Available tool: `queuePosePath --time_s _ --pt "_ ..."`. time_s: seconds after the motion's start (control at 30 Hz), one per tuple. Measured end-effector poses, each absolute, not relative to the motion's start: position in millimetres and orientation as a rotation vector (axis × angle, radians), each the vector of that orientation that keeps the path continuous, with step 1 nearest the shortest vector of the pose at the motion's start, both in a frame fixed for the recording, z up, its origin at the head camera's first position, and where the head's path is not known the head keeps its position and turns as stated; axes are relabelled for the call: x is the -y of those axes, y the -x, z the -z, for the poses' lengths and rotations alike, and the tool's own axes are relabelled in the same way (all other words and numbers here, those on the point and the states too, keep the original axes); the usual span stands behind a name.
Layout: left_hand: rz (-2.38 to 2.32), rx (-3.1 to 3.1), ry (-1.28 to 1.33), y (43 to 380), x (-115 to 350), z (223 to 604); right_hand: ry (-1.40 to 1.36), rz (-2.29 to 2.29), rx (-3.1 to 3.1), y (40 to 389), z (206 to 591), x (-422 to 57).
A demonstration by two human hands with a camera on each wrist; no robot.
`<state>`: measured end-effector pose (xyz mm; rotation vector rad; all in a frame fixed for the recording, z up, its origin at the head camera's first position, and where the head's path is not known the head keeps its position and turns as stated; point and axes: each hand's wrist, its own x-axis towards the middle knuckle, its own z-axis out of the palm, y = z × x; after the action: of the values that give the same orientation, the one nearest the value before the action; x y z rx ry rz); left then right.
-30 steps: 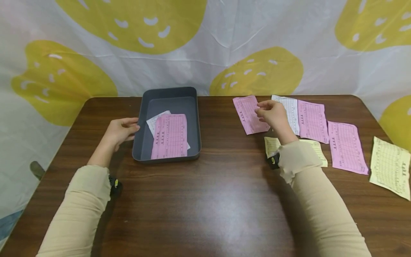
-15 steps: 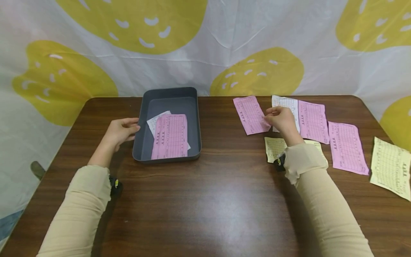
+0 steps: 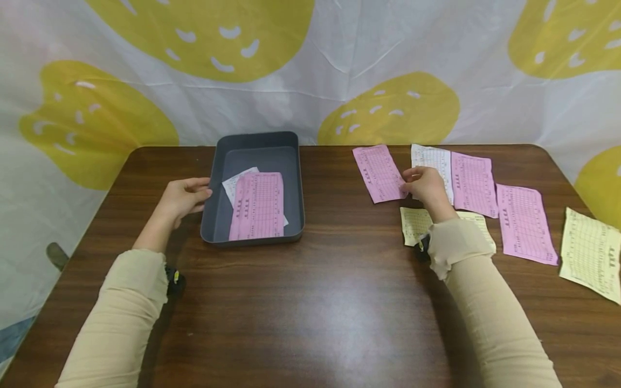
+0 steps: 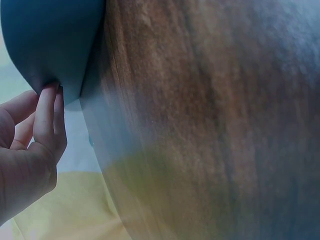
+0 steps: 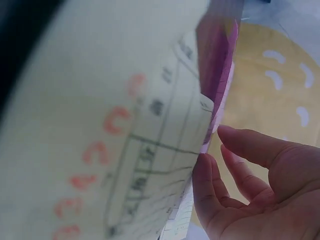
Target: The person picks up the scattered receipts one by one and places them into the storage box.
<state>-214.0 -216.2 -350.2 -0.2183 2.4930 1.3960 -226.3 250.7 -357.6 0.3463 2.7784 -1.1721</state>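
Note:
In the head view, my left hand (image 3: 180,200) is at the left wall of a dark grey rectangular tray (image 3: 207,215). Up close in the left wrist view, thumb and fingertips pinch the tray's edge. A pink printed slip (image 3: 254,207) overlaps a white printed slip (image 3: 232,186) inside the tray. My right hand (image 3: 427,186) hovers low over the slips at the right, fingertips right at the right edge of another pink slip (image 3: 378,173). Thumb and index finger (image 5: 202,175) stand slightly apart beside that pink edge in the right wrist view.
Beyond the right hand lie a white slip (image 3: 439,157) and a pink slip (image 3: 471,183). A yellow slip (image 3: 414,223) is partly under the right wrist. Farther right are another pink slip (image 3: 526,223) and a yellow one (image 3: 589,253). A patterned cloth (image 3: 271,108) hangs behind the wooden table (image 3: 291,312).
My right hand has shifted right and slightly lower from above the leftmost loose pink slip to its right edge. The left hand and tray have stayed put.

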Motion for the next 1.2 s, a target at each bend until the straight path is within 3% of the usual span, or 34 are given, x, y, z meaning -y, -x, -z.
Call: queuePosePath --time_s 1.2 --pt "-1.392 -2.476 0.241 215 216 351 -0.315 1.005 -2.792 229 357 -241"
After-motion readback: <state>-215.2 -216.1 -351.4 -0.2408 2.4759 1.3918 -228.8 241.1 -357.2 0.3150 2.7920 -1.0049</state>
